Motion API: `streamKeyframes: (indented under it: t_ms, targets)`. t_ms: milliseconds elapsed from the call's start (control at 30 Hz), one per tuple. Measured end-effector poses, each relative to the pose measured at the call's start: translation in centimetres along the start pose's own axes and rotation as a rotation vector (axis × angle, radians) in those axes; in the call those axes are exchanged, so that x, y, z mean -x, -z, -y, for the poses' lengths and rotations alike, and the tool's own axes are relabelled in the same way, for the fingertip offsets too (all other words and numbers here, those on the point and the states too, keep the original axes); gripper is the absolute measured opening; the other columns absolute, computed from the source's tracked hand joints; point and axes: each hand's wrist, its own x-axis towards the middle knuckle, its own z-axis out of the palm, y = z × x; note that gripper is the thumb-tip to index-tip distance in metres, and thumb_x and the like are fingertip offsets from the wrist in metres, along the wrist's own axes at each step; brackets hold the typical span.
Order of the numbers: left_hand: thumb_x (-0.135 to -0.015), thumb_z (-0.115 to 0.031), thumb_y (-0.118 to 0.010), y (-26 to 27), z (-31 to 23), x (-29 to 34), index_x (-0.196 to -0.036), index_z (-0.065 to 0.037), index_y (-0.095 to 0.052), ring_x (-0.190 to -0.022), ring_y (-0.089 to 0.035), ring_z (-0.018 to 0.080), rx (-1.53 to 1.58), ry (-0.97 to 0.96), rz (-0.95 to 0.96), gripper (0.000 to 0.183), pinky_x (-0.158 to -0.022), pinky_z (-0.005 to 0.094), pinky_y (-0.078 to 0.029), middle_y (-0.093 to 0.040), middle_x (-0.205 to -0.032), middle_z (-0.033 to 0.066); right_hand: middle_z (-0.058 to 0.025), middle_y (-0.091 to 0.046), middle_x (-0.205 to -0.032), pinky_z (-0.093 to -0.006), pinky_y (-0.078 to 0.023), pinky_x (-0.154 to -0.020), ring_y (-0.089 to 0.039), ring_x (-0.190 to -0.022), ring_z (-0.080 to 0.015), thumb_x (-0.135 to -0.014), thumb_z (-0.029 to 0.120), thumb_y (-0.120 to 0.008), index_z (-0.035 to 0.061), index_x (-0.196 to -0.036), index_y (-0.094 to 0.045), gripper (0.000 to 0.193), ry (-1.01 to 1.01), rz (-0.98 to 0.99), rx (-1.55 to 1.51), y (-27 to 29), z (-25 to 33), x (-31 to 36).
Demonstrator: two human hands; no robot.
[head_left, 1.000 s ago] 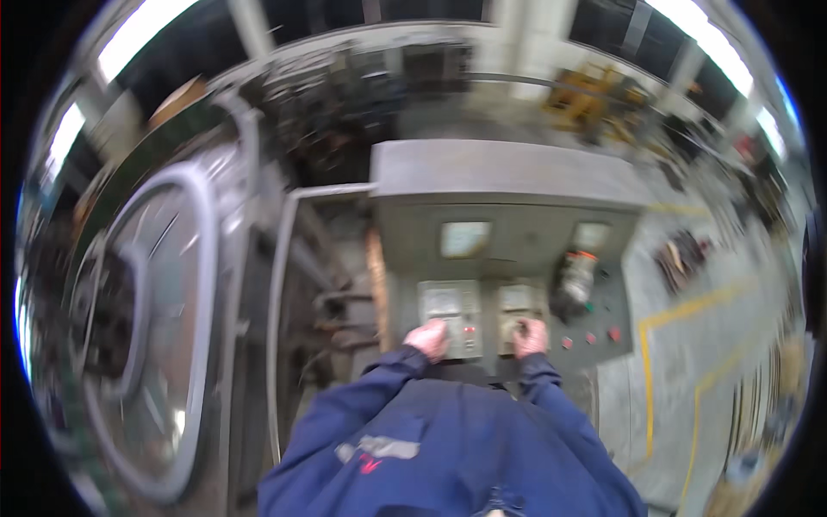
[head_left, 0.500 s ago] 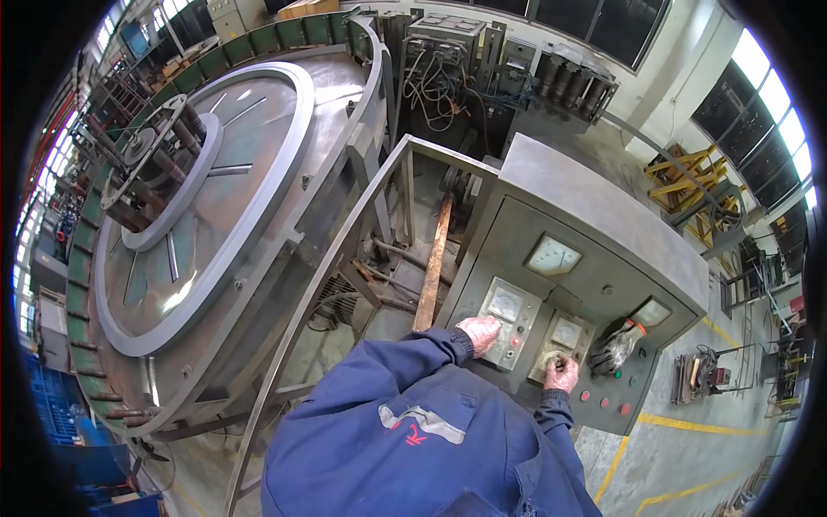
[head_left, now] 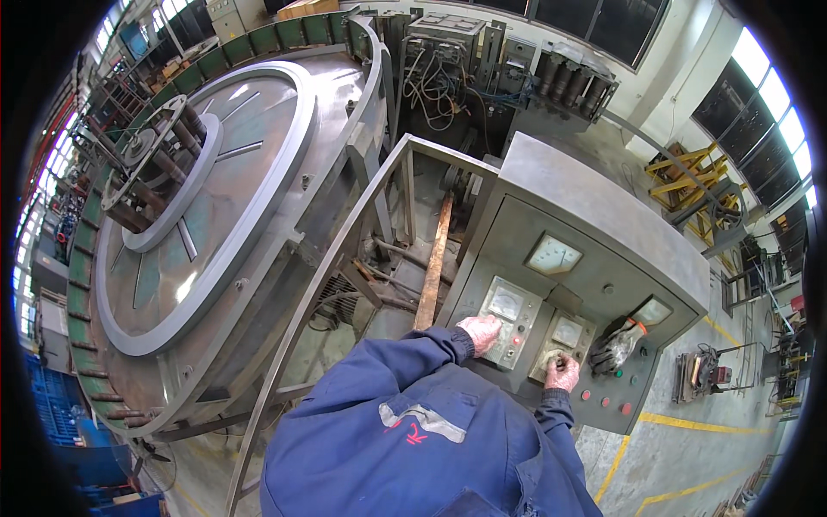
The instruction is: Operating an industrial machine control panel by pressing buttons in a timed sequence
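The right hand (head_left: 562, 374) closes its fingertips around a small dark knob (head_left: 560, 363) on the lower part of the right control module (head_left: 579, 328). The knob lies just ahead of the palm, slightly to its left, and the right hand is clearly the nearer one. That module's long axis slants from upper right to lower left, alongside the left control module (head_left: 503, 350). The left hand (head_left: 480, 334) touches the latter's left edge; its fingertips are partly hidden, so I cannot tell whether they grasp anything.
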Motion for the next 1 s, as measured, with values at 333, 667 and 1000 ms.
streamKeyframes:
  t_ms: [333, 667, 1000]
  targets:
    - [-0.088, -0.029, -0.066, -0.1, 0.1, -0.1, -0.104, -0.003, -0.051, -0.089, -0.067, 0.0417, 0.020, -0.006, 0.001, 0.034, -0.077, 0.0502, -0.055, -0.062, -0.100, 0.0214, -0.0080, -0.064, -0.096, -0.0302, -0.053, -0.071, -0.061, -0.075, -0.0161, -0.076, 0.010, -0.080, 0.0017, -0.104, -0.071, 0.030, 0.005, -0.004, -0.011, -0.1, -0.1, 0.0]
    - [-0.087, -0.028, -0.065, 0.1, 0.0, 0.1, -0.101, -0.008, -0.051, -0.090, -0.067, 0.0390, 0.025, -0.023, -0.068, 0.028, -0.077, 0.0494, -0.054, -0.063, -0.094, 0.0178, -0.0082, -0.063, -0.098, -0.0301, -0.053, -0.072, -0.062, -0.077, -0.0164, -0.076, 0.011, -0.080, 0.0017, -0.104, -0.071, 0.031, -0.005, 0.021, 0.025, 0.5, 0.6, 0.1]
    - [-0.087, -0.025, -0.064, 0.6, -0.3, 0.3, -0.100, -0.008, -0.051, -0.088, -0.067, 0.0392, 0.051, -0.004, -0.095, 0.025, -0.076, 0.0492, -0.054, -0.064, -0.094, 0.0175, -0.0080, -0.063, -0.097, -0.0296, -0.053, -0.073, -0.061, -0.077, -0.0160, -0.076, 0.011, -0.080, 0.0011, -0.105, -0.071, 0.031, -0.025, 0.019, -0.001, 0.5, 1.0, 0.1]
